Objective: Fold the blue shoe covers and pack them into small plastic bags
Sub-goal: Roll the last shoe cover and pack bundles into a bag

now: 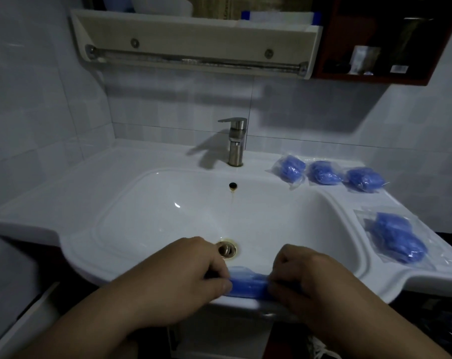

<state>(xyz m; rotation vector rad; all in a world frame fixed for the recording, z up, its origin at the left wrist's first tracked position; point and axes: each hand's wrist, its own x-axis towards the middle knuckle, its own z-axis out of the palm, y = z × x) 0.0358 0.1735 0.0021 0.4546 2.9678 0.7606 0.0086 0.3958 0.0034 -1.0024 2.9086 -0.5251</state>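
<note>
Left grip [183, 270] and right grip [305, 275], both with fingers curled, each pinching one end of a blue shoe cover [248, 282]. The cover is drawn out as a flat band between the two grips and lies along the front rim of the white sink [243, 303]. The drain [227, 248] is just beyond the left grip, and the faucet [235, 142] is well beyond both. A row of three filled plastic bags [323, 173], each holding a blue bundle, lies far beyond the right grip and to its right on the tabletop [359, 200]. A pile of blue covers [398, 237] lies nearer, to the right of the right grip, with clear plastic around it; whether it is bagged cannot be told.
</note>
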